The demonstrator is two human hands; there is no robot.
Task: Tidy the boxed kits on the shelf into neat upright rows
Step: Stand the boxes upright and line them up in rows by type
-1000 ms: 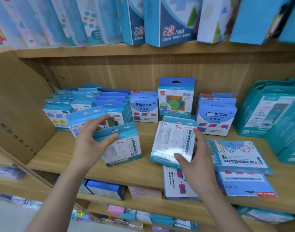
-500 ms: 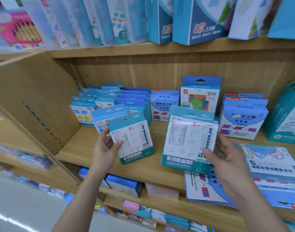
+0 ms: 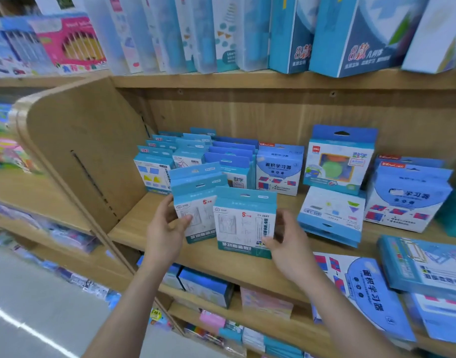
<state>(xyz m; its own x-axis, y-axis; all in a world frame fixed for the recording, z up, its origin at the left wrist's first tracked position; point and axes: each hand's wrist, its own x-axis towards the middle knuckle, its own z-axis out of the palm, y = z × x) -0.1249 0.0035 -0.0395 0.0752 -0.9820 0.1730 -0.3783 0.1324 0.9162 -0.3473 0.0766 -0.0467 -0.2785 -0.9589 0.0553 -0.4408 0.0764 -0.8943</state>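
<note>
Two teal-and-white boxed kits stand upright near the front of the wooden shelf (image 3: pixel 242 267). My left hand (image 3: pixel 164 236) grips the left kit (image 3: pixel 195 210) by its left edge, thumb across its front. My right hand (image 3: pixel 283 244) holds the right kit (image 3: pixel 243 223) at its lower right corner; this kit overlaps the left one's right side. Behind them stand rows of upright blue kits (image 3: pixel 195 153). A white kit (image 3: pixel 330 215) lies flat to the right, and two more blue kits (image 3: pixel 425 264) lie flat at the far right.
A slanted wooden side panel (image 3: pixel 79 156) bounds the shelf on the left. Upright blue boxes (image 3: pixel 407 195) and a taller windowed box (image 3: pixel 338 161) stand at the back right. Tall boxes (image 3: pixel 351 34) fill the shelf above. Lower shelves hold more packs (image 3: pixel 206 285).
My right hand has brought its kit left and stood it against the kit in my left hand. The view has swung left.
</note>
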